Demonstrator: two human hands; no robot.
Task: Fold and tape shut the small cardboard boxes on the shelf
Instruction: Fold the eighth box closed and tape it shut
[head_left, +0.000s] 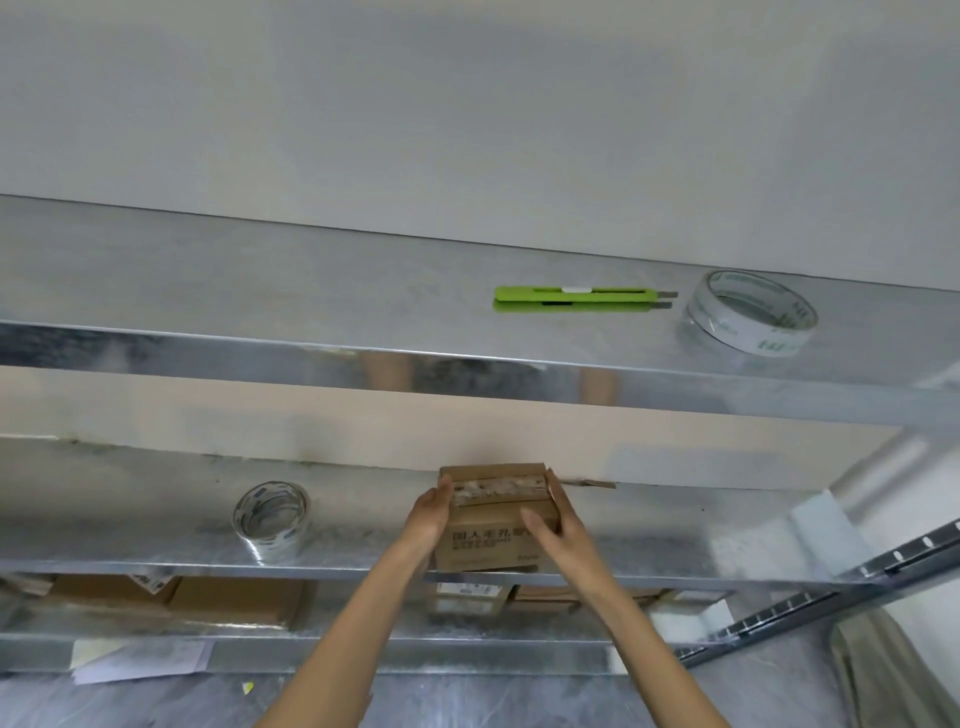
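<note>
Small cardboard box (493, 540) sat at front edge of mid shelf (156, 525), approx centre, printed side facing the person. Top flaps weren't fully down; a pale strip showed btwn them. Left hand (430, 514) lay flat vs. box's left side, fingers straight & together, tips up by the top flap. Right hand (556, 522) pressed the right side, fingers straight along it, thumb spread apart over the front face. Tape roll (271, 519) lay on same shelf, well left of box. Top shelf (260, 291) held a green cutter (576, 300) w/ second tape roll (750, 312) just beside its blade end. More boxes (234, 603) on shelf below; papers (140, 660) on the floor.
</note>
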